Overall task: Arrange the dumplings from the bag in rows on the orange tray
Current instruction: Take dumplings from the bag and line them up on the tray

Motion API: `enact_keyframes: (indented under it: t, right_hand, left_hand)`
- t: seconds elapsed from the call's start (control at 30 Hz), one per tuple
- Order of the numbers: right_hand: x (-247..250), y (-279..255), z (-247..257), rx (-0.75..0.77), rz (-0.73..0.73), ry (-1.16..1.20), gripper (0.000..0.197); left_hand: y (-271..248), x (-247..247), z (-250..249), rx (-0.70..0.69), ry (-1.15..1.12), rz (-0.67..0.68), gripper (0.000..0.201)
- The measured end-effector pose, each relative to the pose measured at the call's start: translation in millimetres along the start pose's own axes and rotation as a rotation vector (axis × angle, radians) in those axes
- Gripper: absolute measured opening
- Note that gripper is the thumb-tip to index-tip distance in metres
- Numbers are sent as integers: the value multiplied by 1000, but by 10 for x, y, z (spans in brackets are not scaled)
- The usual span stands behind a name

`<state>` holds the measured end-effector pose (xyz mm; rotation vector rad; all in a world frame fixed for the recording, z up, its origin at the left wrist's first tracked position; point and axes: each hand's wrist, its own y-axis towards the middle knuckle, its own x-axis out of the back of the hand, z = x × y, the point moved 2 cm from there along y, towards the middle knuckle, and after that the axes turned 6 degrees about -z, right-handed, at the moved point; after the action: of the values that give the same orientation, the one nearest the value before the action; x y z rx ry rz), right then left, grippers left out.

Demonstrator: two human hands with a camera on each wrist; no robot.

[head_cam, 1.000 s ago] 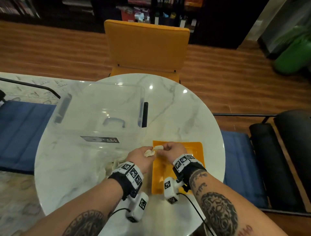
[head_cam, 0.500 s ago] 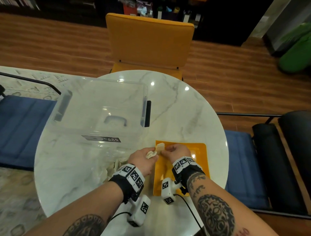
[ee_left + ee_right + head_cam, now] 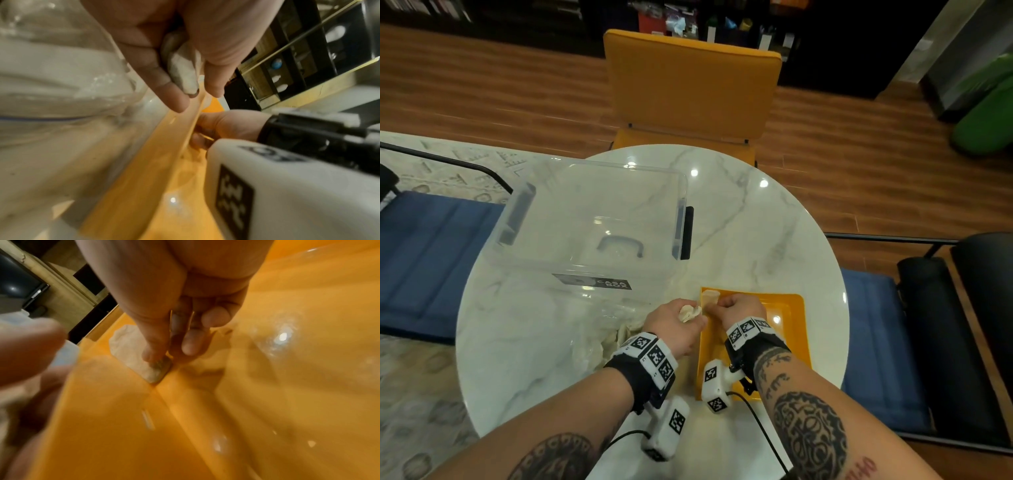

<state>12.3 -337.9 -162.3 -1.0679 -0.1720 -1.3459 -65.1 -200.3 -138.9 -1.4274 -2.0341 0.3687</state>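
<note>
Two dumplings are in play: right hand (image 3: pixel 736 306) fingers pinch one (image 3: pixel 131 352) onto the orange tray (image 3: pixel 791 329) corner, starting a row, while left hand (image 3: pixel 674 322) fingers grip another (image 3: pixel 183 68), ready.

tray: orange plastic tray (image 3: pixel 791 308) on round marble table (image 3: pixel 774 240), right of clear plastic bag (image 3: pixel 592 346)
box: clear plastic storage box (image 3: pixel 592 219) behind bag
chair: yellow upholstered chair (image 3: pixel 688 85) behind table

A dark label (image 3: pixel 593 283) on the clear storage box (image 3: pixel 571 219) reads, seemingly, "CASA BOX".
</note>
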Motion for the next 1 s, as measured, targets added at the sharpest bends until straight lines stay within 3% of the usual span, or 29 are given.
enact_keyframes:
  t: [0.1,0.2,0.3,0.4,0.63,0.87,1.0]
  right_hand:
    - [110,-61,-18,19,23,-13,15]
    - [246,-224,22,137,101,111,2]
    - [428,-521,87,304,211,370,15]
    - [579,-706,86,375,264,502,18]
    - [627,-818,-4,509,232,426,15]
    - [638,-812,-45,402,97,563,4]
    - [644,-819,-52,413,96,552,5]
  left_hand:
    - [-75,90,-129,-2,-110,22,25]
    - [-198,162,-264,73,-336,171,21]
    - [-350,213,-335,123,-530,326,22]
    - [-468,209,-372,65,-524,405,24]
    - [-587,138,-471,49,-526,278,22]
    - [-640,164,-529,26,-503,321,38]
    - [-600,169,-466,21,-467,276,36]
